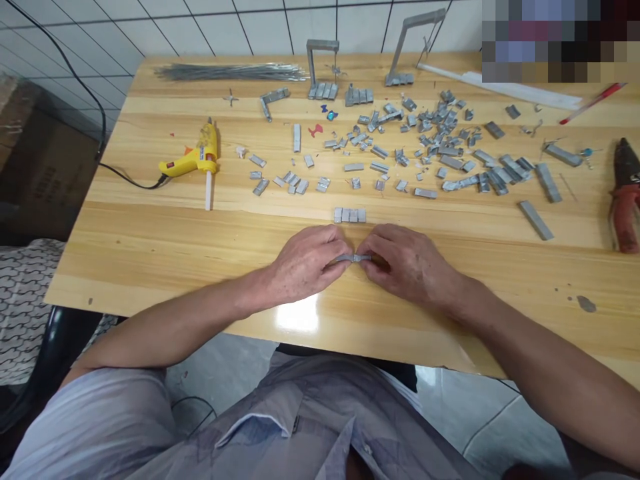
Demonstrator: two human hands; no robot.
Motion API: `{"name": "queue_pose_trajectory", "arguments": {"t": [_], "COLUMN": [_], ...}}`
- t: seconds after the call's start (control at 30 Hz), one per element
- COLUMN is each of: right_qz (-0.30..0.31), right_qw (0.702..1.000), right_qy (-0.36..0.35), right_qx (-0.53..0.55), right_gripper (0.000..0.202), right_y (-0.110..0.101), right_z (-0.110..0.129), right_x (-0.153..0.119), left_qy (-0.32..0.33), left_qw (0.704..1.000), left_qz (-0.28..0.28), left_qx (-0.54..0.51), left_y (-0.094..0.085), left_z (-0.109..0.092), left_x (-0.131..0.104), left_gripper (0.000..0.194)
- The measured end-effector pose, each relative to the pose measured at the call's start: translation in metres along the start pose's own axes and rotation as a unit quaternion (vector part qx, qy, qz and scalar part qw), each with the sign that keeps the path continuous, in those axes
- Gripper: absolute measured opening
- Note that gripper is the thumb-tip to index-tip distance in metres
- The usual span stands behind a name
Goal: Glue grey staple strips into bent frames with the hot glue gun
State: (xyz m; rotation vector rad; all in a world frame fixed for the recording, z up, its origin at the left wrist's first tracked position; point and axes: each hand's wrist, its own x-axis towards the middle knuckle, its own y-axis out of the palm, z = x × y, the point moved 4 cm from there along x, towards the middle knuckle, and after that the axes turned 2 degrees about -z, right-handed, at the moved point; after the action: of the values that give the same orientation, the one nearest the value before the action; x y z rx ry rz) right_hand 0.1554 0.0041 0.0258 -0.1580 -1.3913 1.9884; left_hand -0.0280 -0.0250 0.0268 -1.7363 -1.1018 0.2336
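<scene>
Between my left hand [310,263] and my right hand [407,263], a small grey strip of staples [355,258] is pinched at its two ends. Fingers of both hands are closed round it, so only its middle shows. Just beyond my fingertips lies a short row of grey staple blocks [350,215], set side by side on the table. Many loose grey staple pieces [445,127] are scattered farther back, some in short strips, some broken small.
A yellow glue gun [200,153] with its cord lies at left. Thin metal wires [230,72] lie at the back, near two upright grey frames [323,45]. Red-handled pliers [626,207] are at the right edge, with a red pen [593,105] behind on the wooden table [150,247].
</scene>
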Motion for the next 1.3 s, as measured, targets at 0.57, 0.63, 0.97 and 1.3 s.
{"name": "queue_pose_trajectory", "arguments": {"t": [0.57, 0.63, 0.97, 1.3], "right_qz": [-0.005, 0.004, 0.032, 0.023], "right_qw": [1.0, 1.0, 0.99, 0.987], "right_qy": [-0.013, -0.009, 0.032, 0.038], "right_qx": [0.003, 0.019, 0.131, 0.153], "right_gripper": [0.015, 0.015, 0.015, 0.01], "right_y": [-0.001, -0.003, -0.013, -0.015], "right_z": [0.0, -0.001, -0.009, -0.009], "right_x": [0.001, 0.001, 0.003, 0.004], "left_qy": [-0.022, -0.023, -0.032, -0.063], "left_qw": [1.0, 1.0, 0.999, 0.99], "left_qz": [0.002, 0.0, 0.005, -0.064], "left_qx": [-0.013, -0.01, -0.01, -0.113], "left_y": [0.003, 0.002, 0.003, -0.002], "left_z": [0.003, 0.002, 0.004, 0.005], "left_x": [-0.002, -0.002, -0.002, -0.001], "left_gripper": [0.016, 0.013, 0.014, 0.01]}}
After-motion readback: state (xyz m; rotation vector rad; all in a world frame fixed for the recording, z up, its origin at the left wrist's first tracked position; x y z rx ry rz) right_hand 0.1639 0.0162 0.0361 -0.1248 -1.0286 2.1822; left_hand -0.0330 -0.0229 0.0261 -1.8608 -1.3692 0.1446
